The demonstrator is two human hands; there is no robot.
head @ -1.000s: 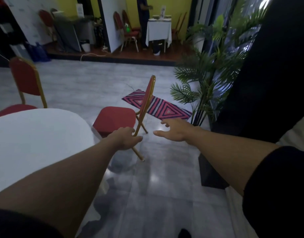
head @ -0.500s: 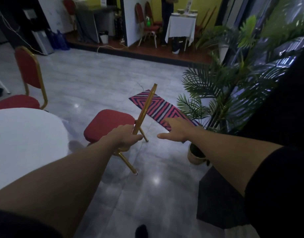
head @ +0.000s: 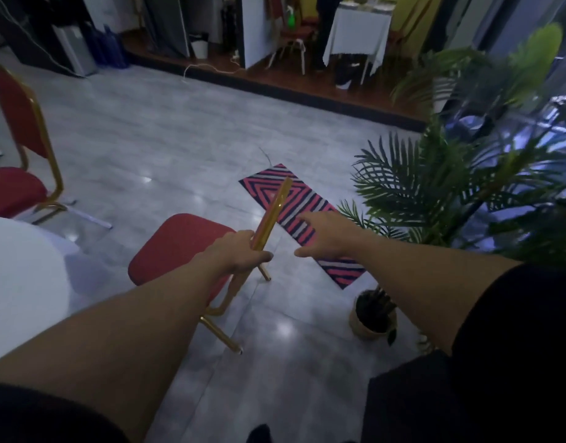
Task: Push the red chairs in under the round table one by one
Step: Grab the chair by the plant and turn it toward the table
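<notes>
A red chair with a gold frame (head: 179, 247) stands in the middle, its backrest seen edge-on as a gold bar. My left hand (head: 236, 254) is closed around the lower part of that backrest edge. My right hand (head: 326, 233) hovers just right of the backrest, fingers spread, touching nothing. The round white table (head: 22, 282) fills the left edge, a little apart from the chair's seat. A second red chair (head: 16, 148) stands at the far left beyond the table.
A striped red and black mat (head: 304, 219) lies on the grey tiled floor behind the chair. A potted palm (head: 435, 203) in a woven pot (head: 371, 318) stands close on the right. A raised step with a white-clothed table (head: 358, 30) and more chairs lies far back.
The view has tilted down and moved closer to the chair. The chair's backrest now looks edge-on, and my left hand stays clamped on it. The table has slid further left in view.
</notes>
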